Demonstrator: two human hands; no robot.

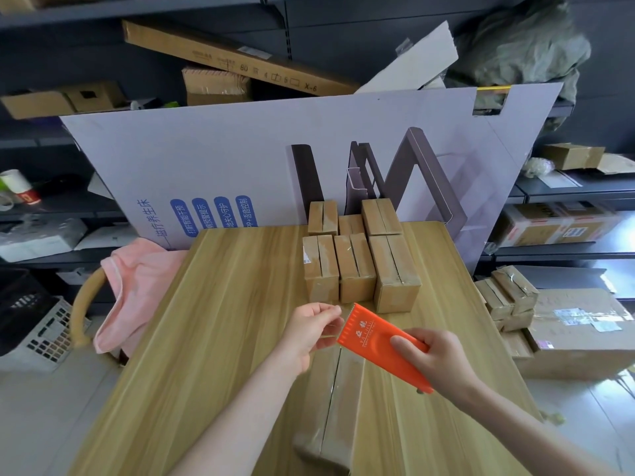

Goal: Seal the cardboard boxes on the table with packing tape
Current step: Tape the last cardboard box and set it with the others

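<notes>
Storeroom with dark shelves [206,5]; a wooden desk [213,338] stands before a big printed cardboard sheet [213,156]. Six small boxes [357,266] are grouped at the desk's far end, and one box [330,407] lies just below the hands, seam up. The right hand [436,355] grips the orange tape dispenser [378,338]. The left hand [309,329] pinches what we take for the clear tape [335,324] end at its toothed edge. Risks, as we judge them: the thin tape folds on itself or slips the pinch, it lands off the seam, or the unheld box slides.

Looks like stockroom/packing rm: dark metal shelves [154,10] crammed w/ cartons [220,60], small boxes [357,266] lined up on wood table [223,321], labelled parcel [577,334] to the right.
</notes>
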